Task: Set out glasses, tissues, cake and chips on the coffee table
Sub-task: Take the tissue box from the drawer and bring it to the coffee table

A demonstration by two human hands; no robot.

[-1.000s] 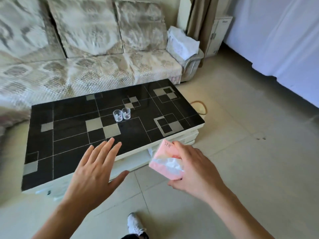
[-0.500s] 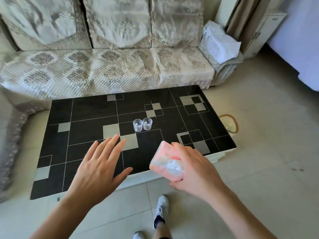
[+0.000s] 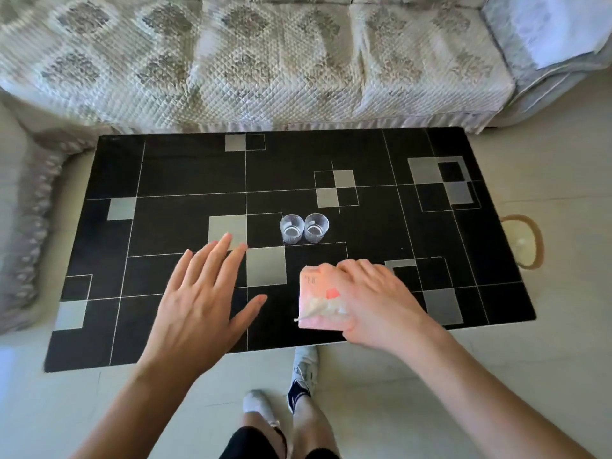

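Two small clear glasses [image 3: 304, 227] stand side by side near the middle of the black tiled coffee table [image 3: 185, 173]. My right hand [image 3: 374, 303] grips a pink tissue pack [image 3: 319, 298] from above, low over the table's front half, just in front of the glasses. Whether the pack touches the tabletop I cannot tell. My left hand [image 3: 202, 299] hovers flat over the table to the left of the pack, fingers spread and holding nothing.
A quilted grey-white sofa [image 3: 265, 61] runs along the table's far side, with a folded white cloth [image 3: 549, 31] on its right end. A round ring-shaped object [image 3: 521, 241] lies on the floor off the table's right edge. My feet [image 3: 284, 385] stand at the front edge.
I have stepped up to the table and now look straight down on it. My right hand has carried the tissue pack forward and down over the tabletop; my left hand has moved along, still flat.
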